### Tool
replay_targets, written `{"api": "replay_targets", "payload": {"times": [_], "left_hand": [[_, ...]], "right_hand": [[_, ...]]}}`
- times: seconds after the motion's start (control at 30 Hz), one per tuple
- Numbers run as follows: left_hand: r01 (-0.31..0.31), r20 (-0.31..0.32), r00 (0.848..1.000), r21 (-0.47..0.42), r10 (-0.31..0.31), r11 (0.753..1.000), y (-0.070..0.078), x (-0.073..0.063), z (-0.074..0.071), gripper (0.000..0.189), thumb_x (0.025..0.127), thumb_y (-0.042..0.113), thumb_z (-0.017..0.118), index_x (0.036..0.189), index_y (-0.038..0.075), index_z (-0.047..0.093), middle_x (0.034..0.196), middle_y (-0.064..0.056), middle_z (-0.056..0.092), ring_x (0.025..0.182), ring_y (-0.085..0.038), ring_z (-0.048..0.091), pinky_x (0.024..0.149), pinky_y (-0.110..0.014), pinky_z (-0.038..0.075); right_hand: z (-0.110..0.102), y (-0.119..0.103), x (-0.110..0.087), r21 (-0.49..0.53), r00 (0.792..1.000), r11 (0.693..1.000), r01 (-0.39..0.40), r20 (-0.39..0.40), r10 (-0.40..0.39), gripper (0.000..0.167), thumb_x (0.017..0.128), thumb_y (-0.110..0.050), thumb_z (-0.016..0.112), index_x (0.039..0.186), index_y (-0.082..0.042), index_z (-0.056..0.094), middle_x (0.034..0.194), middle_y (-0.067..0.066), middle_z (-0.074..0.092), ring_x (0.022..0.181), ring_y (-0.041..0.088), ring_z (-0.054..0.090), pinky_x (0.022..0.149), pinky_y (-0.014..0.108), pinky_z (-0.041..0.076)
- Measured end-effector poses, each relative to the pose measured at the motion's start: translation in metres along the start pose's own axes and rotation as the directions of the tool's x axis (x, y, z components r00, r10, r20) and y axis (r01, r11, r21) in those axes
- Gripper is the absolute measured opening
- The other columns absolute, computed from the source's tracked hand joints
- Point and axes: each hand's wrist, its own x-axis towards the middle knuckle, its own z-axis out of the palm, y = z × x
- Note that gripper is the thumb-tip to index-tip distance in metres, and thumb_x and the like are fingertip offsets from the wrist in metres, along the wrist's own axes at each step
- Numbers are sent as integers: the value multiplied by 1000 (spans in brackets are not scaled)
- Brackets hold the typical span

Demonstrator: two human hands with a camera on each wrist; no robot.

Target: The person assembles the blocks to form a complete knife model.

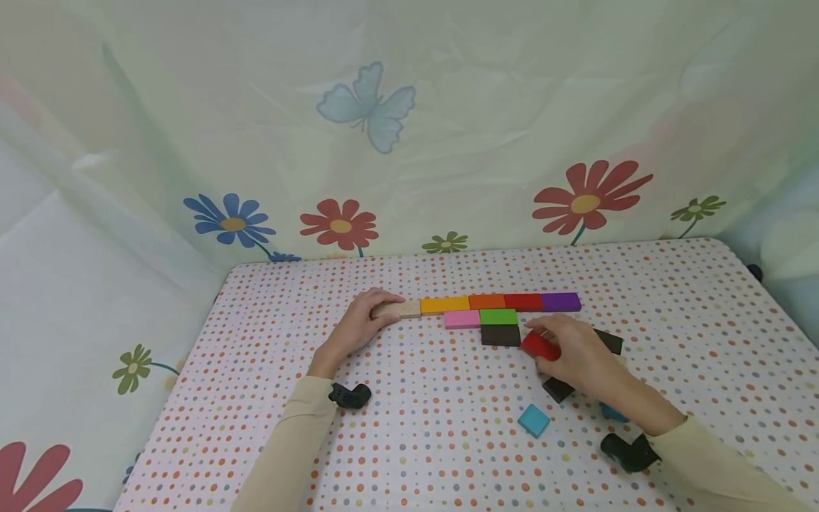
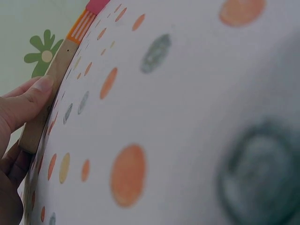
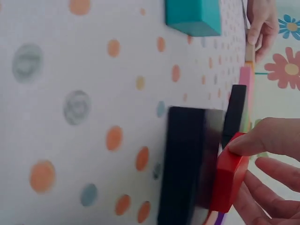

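My left hand (image 1: 356,323) pinches a plain wooden block (image 1: 404,309) between thumb and fingers at the left end of a row. To its right the row runs through a yellow block (image 1: 445,306), an orange block (image 1: 487,302), a red one and a purple block (image 1: 561,302). Against the near side of this row lie a pink block (image 1: 462,319) and a green block (image 1: 498,316), with a black block (image 1: 500,335) in front of the green. My right hand (image 1: 579,355) pinches another red block (image 3: 229,176), tilted, just right of that black block.
Around and partly under the right hand lie loose dark blocks (image 1: 558,389) and a mostly covered blue block (image 1: 614,412). Nearer me is a teal block (image 1: 534,420). A dotted cloth (image 1: 409,441) covers the table, and a flowered curtain (image 1: 486,142) hangs behind it.
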Motion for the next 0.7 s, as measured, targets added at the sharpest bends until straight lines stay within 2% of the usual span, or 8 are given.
{"api": "replay_targets", "payload": {"times": [0.17, 0.47, 0.7], "left_hand": [[-3, 3, 1000, 4, 3, 1000, 0, 0, -1, 31, 101, 16, 71, 132, 11, 72, 133, -11, 66, 124, -30, 58, 110, -50, 42], [-30, -3, 1000, -2, 30, 1000, 0, 1, 0, 32, 101, 15, 71, 132, 9, 71, 133, -12, 66, 125, -31, 59, 110, -49, 43], [-28, -6, 1000, -9, 28, 1000, 0, 0, 0, 33, 99, 14, 73, 132, 9, 71, 133, -12, 66, 126, -32, 58, 111, -50, 42]], "right_hand": [[-6, -3, 1, 38, 1000, 999, 5, -2, -5, 61, 71, 9, 88, 127, 11, 65, 106, 24, 70, 92, 37, 67, 75, 51, 62], [5, -21, -2, 33, 990, 991, 127, 64, -129, 53, 74, 4, 89, 123, 2, 70, 104, 8, 72, 93, 24, 68, 76, 41, 61], [11, -20, 3, 6, 994, 995, 96, 42, -96, 49, 73, 8, 88, 119, 4, 71, 104, 12, 71, 93, 27, 67, 79, 44, 61]]}}
